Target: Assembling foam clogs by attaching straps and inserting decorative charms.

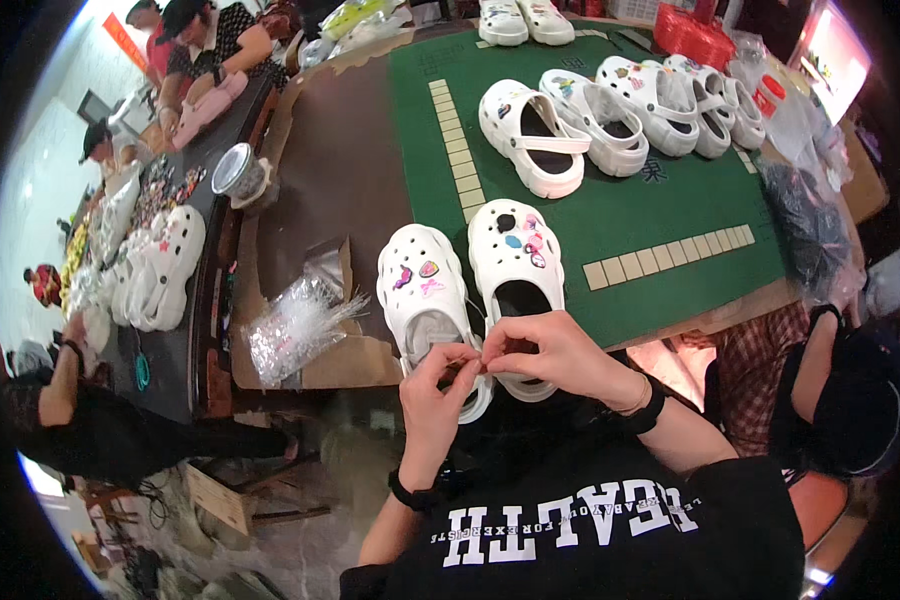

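Two white clogs stand side by side at the table's near edge. The left clog [415,262] carries several small charms on its toe, and clear plastic shows inside it. Charms also sit on the right clog [510,235], with one dark round piece near the toe; its inside looks black. My left hand [438,392] is closed in a pinch over the heel of the left clog. Fingertip to fingertip with it, my right hand [560,355] pinches above the heel of the right clog. Whatever lies between the fingers is too small to make out.
More white clogs [535,140] stand in a row on the green mat [530,215]. A clear plastic bag [300,330] lies left of my hands, near a lidded tub [240,175]. Right of the mat are plastic bags [810,225]. Other people work at a dark table [170,365] on the left.
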